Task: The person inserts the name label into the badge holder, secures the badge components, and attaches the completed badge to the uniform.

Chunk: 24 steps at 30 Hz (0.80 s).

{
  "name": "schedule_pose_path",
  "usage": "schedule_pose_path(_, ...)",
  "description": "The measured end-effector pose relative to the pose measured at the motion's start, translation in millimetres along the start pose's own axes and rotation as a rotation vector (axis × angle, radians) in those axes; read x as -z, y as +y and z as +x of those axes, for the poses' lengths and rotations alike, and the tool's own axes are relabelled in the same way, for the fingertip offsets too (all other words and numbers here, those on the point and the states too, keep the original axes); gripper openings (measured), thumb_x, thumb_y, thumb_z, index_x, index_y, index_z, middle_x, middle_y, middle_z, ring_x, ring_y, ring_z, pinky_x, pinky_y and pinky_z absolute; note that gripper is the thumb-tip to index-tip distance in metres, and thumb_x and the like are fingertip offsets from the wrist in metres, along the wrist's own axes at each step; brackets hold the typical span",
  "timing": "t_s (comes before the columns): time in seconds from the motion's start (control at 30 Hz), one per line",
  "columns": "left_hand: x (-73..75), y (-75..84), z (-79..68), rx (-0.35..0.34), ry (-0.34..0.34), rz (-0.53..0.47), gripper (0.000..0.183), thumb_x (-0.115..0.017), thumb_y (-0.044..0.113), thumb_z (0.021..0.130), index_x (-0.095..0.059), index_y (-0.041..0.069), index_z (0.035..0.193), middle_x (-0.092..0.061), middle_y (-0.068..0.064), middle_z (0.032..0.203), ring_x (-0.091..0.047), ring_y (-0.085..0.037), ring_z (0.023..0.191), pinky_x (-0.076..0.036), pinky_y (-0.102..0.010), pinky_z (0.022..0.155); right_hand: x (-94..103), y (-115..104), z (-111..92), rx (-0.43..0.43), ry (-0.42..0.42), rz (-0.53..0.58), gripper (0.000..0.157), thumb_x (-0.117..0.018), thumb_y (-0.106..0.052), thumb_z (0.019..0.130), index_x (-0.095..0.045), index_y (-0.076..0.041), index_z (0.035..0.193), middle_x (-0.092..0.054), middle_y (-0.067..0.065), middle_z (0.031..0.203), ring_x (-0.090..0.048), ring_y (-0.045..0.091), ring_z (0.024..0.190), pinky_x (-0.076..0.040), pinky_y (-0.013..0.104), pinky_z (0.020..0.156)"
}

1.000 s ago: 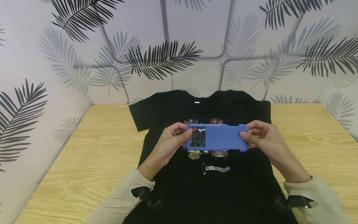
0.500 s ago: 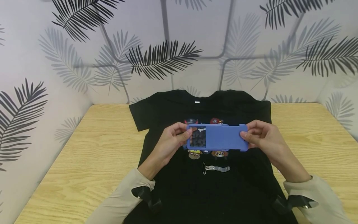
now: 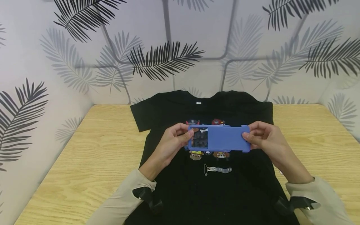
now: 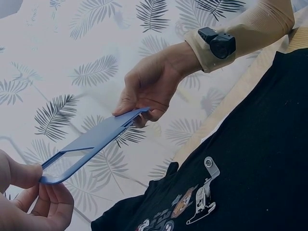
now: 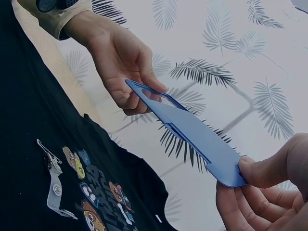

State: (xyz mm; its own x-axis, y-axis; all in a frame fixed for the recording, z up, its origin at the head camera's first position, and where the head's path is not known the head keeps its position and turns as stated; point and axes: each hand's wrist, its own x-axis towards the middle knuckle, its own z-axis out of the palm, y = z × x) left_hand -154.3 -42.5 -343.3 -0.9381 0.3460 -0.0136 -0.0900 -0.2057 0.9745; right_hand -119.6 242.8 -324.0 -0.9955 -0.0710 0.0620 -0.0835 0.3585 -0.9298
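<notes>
A blue plastic badge holder [image 3: 228,138] is held level above the black T-shirt [image 3: 213,200], its sliding part drawn out to the right. Through the window at its left end the shirt's print shows. My left hand [image 3: 172,142] pinches the left end between thumb and fingers. The right end is pinched by my right hand [image 3: 265,139], thumb on the front face. Below the holder, on the shirt, lies a metal badge clip with a clear snap strap [image 3: 217,169]. Both wrist views show the thin holder [image 4: 96,137] tilted between the two hands.
The T-shirt lies spread on a light wood table [image 3: 95,162], cartoon dog prints [image 3: 195,155] on its chest. Behind the table hangs a pale backdrop [image 3: 194,28] with leaf patterns. Each wrist wears a dark camera [image 3: 152,200] on a strap.
</notes>
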Motion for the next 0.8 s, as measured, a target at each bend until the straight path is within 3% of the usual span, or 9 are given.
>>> schedule_pose_path(0.3,0.1,0.0,-0.1,0.007,0.000,0.012,0.019,-0.056,0.001,0.096,-0.052,-0.013,0.109,-0.063,-0.006,0.097,-0.055,-0.020,0.087,-0.048,-0.031,0.080,0.1,1.5,0.5,0.009,0.004,-0.009,0.028,-0.063,-0.008,0.094,-0.052,0.011,0.110,-0.065,-0.011,0.079,-0.065,0.008,0.069,-0.056,0.024,0.064)
schedule_pose_path(0.6,-0.9,1.6,-0.7,0.008,0.001,-0.005,0.012,-0.056,0.000,0.096,-0.055,-0.008,0.104,-0.063,-0.006,0.097,-0.055,-0.021,0.088,-0.048,-0.032,0.081,0.5,0.8,0.2,0.009,-0.001,-0.001,0.026,-0.063,-0.008,0.094,-0.052,0.011,0.109,-0.066,-0.013,0.080,-0.064,0.008,0.069,-0.056,0.024,0.064)
schedule_pose_path(0.8,-0.3,1.0,-0.9,0.008,0.001,0.009,0.017,-0.055,0.001,0.096,-0.052,-0.012,0.107,-0.060,-0.004,0.094,-0.054,-0.017,0.085,-0.048,-0.031,0.080,0.8,0.8,-0.2,0.002,0.000,-0.001,0.026,-0.063,-0.008,0.094,-0.052,0.010,0.109,-0.066,-0.013,0.081,-0.064,0.008,0.070,-0.055,0.024,0.064)
